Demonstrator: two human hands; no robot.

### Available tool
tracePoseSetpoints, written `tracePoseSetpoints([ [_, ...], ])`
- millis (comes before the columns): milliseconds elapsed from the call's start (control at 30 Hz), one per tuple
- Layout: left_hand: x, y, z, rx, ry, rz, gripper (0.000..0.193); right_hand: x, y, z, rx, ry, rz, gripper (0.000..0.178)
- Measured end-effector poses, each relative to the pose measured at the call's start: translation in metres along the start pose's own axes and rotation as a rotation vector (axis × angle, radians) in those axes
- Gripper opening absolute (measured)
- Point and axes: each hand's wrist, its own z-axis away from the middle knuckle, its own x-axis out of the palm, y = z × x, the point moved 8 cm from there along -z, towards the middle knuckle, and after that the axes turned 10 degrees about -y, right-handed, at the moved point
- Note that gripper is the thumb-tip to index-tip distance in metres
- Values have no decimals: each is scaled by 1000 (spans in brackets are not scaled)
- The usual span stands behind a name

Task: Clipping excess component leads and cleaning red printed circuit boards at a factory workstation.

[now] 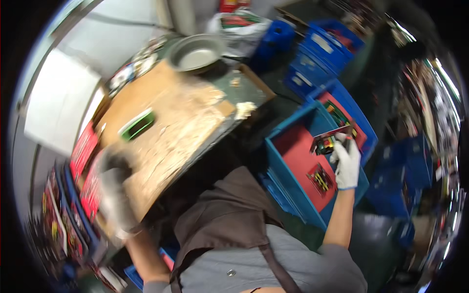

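Observation:
My right hand, in a white glove, is over the blue crate on the right. Its fingers are closed on a small dark pack with green, yellow and red parts, whose kind I cannot make out. Below the pack, a similar yellow and dark piece lies on the crate's red lining. My left hand, also gloved, is smeared by motion at the left side of the wooden worktable, beside red packs. Whether it holds anything is hidden by the blur. A green-rimmed block lies farther up the tabletop.
The worktable has a worn, streaked surface. A grey round pan stands at its far end. The blue crate stands right of my apron, with stacked blue bins beyond. Packed goods stand at far left.

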Motion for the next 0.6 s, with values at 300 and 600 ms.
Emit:
tracePoseSetpoints([
  [300, 122, 121, -27, 532, 110, -146, 86, 294, -142, 74, -156, -503, -512, 27],
  [600, 41, 74, -68, 384, 372, -100, 28, 339, -113, 102, 426, -1021, -883, 51],
])
